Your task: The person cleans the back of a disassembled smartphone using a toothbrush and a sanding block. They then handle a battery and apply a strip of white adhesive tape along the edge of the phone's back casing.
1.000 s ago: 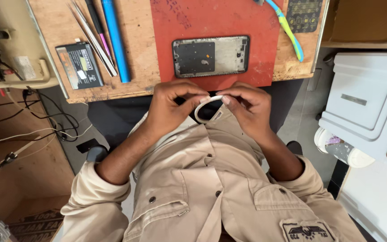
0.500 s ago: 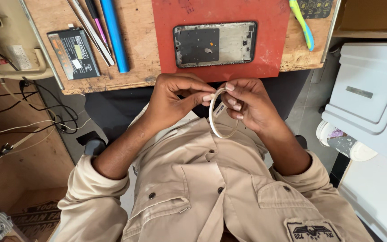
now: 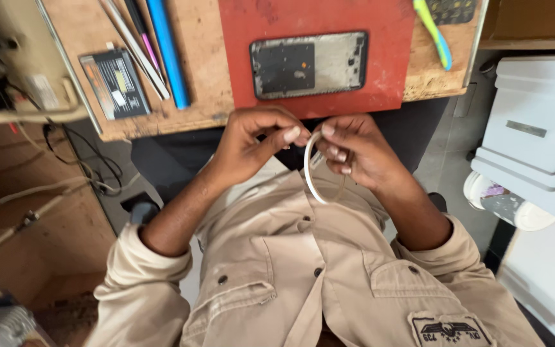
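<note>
Both hands meet just below the workbench edge in the head view: the left hand [image 3: 252, 144] and the right hand [image 3: 354, 151] each pinch the top of a thin white ring [image 3: 313, 170], which hangs edge-on over the beige shirt [image 3: 290, 270]. An opened phone [image 3: 308, 64] lies untouched on the red mat [image 3: 316, 103], so work on it looks unfinished.
</note>
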